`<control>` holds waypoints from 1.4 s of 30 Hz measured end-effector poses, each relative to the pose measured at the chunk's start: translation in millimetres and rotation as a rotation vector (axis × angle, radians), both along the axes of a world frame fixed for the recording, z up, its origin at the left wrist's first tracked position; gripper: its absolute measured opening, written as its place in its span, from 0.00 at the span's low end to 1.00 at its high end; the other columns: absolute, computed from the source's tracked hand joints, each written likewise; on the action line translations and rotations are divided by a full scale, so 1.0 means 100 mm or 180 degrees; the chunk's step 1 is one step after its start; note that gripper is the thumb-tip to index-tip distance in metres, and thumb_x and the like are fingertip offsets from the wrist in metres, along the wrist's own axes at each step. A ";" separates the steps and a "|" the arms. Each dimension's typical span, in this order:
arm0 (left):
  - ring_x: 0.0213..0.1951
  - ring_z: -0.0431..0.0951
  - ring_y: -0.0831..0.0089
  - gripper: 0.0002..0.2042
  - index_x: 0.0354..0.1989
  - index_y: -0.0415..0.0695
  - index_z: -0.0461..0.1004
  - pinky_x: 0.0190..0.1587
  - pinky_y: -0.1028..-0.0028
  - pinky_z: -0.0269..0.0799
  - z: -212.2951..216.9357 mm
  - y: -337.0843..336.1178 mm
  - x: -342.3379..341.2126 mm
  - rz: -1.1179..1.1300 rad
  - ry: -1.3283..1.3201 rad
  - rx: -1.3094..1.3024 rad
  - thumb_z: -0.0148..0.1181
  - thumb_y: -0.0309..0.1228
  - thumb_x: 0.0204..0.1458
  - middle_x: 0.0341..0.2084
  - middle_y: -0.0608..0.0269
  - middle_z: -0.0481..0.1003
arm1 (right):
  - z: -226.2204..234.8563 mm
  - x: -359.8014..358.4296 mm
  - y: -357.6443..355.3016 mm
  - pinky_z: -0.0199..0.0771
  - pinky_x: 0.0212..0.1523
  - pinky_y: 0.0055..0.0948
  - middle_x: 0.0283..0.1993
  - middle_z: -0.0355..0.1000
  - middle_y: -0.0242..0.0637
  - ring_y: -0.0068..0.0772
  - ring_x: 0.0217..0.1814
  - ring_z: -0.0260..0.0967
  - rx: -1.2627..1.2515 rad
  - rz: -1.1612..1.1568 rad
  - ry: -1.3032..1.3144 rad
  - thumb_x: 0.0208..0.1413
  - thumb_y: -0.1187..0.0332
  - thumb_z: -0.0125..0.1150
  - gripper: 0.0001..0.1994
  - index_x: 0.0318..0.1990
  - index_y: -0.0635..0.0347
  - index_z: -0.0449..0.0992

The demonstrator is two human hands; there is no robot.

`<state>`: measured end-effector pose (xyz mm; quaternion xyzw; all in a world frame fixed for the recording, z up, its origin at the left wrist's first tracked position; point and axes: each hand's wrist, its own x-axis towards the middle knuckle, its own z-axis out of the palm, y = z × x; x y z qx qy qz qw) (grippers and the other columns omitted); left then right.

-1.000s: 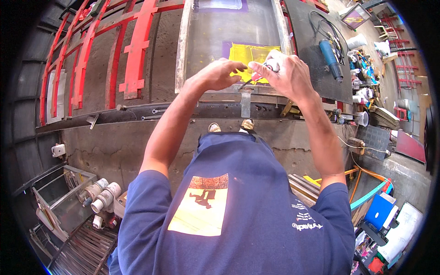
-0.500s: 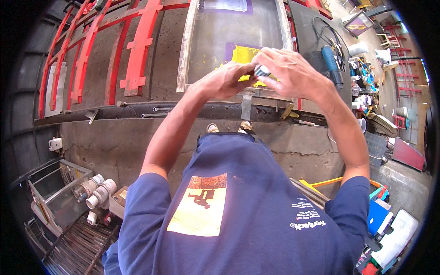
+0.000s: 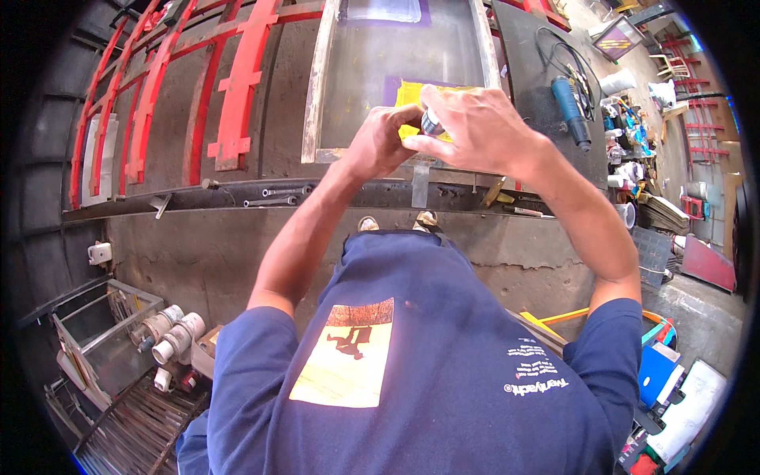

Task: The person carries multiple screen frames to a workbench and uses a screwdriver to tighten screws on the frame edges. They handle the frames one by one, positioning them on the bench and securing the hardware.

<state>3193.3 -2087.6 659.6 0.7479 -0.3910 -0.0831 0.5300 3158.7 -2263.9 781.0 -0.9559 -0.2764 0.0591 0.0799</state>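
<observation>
Both my hands meet over the near end of a wood-edged mesh screen. Between them is a small dark cylinder with pale, shiny bands; its exact kind is unclear. My left hand is closed at the cylinder's left side, its fingertips partly hidden. My right hand is closed on the cylinder from the right, with the thumb underneath and the fingers curled over the top. Just beyond and below the hands shows a bright yellow patch with a purple border, partly covered by them.
Red slatted frames stand to the left. On a dark board at right lies a blue power tool with a black cord. Wrenches rest on the ledge in front of me. White tubs and a metal-framed bin sit at lower left.
My hands have shifted slightly left and closer to me, and the banded cylinder has turned more upright between them. The left hand has moved lower.
</observation>
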 end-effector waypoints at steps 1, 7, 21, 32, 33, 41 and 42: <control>0.41 0.76 0.47 0.17 0.43 0.39 0.70 0.43 0.59 0.71 0.03 -0.06 -0.02 0.0212 -0.0126 -0.0043 0.65 0.28 0.45 0.35 0.48 0.76 | 0.03 0.01 0.05 0.73 0.42 0.44 0.36 0.73 0.45 0.47 0.41 0.74 -0.0141 -0.0236 0.0156 0.57 0.60 0.55 0.15 0.43 0.62 0.68; 0.38 0.79 0.53 0.15 0.41 0.39 0.70 0.42 0.62 0.72 0.00 -0.15 -0.09 -0.0223 0.0005 -0.0314 0.64 0.23 0.44 0.33 0.52 0.77 | -0.17 -0.07 -0.16 0.75 0.42 0.45 0.39 0.72 0.51 0.49 0.41 0.75 0.0732 0.0334 -0.0664 0.54 0.61 0.55 0.15 0.44 0.62 0.69; 0.33 0.81 0.65 0.17 0.45 0.38 0.73 0.38 0.66 0.74 0.04 -0.16 0.19 -0.0254 0.0355 -0.0190 0.68 0.30 0.47 0.27 0.51 0.79 | 0.09 0.13 -0.07 0.73 0.38 0.45 0.34 0.75 0.47 0.50 0.36 0.75 -0.0233 -0.0234 0.0124 0.57 0.56 0.53 0.17 0.43 0.62 0.68; 0.44 0.76 0.46 0.14 0.42 0.39 0.73 0.44 0.62 0.72 0.32 -0.16 -0.09 0.0458 0.0018 0.0329 0.63 0.29 0.47 0.39 0.45 0.77 | 0.02 -0.01 -0.06 0.72 0.47 0.48 0.41 0.73 0.47 0.50 0.43 0.75 0.0180 -0.0468 0.0072 0.56 0.52 0.54 0.19 0.40 0.61 0.71; 0.43 0.77 0.47 0.13 0.41 0.39 0.74 0.44 0.61 0.73 0.30 -0.20 -0.11 0.0575 -0.0157 0.0235 0.63 0.30 0.47 0.38 0.46 0.78 | 0.01 -0.02 -0.04 0.72 0.47 0.48 0.42 0.73 0.47 0.50 0.43 0.75 0.0156 -0.0582 0.0167 0.56 0.52 0.54 0.19 0.40 0.61 0.71; 0.44 0.77 0.48 0.22 0.50 0.38 0.66 0.44 0.60 0.72 0.12 -0.05 -0.02 0.0226 -0.0087 0.0223 0.63 0.27 0.46 0.41 0.46 0.76 | -0.02 -0.16 -0.01 0.73 0.41 0.51 0.40 0.74 0.44 0.51 0.39 0.76 0.0490 -0.0301 -0.0401 0.57 0.54 0.54 0.18 0.43 0.61 0.71; 0.44 0.77 0.48 0.20 0.48 0.37 0.68 0.43 0.61 0.72 0.13 -0.10 -0.05 0.0486 -0.0192 0.0194 0.63 0.26 0.46 0.40 0.46 0.77 | -0.03 -0.16 0.04 0.74 0.42 0.50 0.40 0.73 0.45 0.52 0.39 0.76 0.0436 -0.0361 -0.0393 0.56 0.58 0.56 0.16 0.43 0.61 0.71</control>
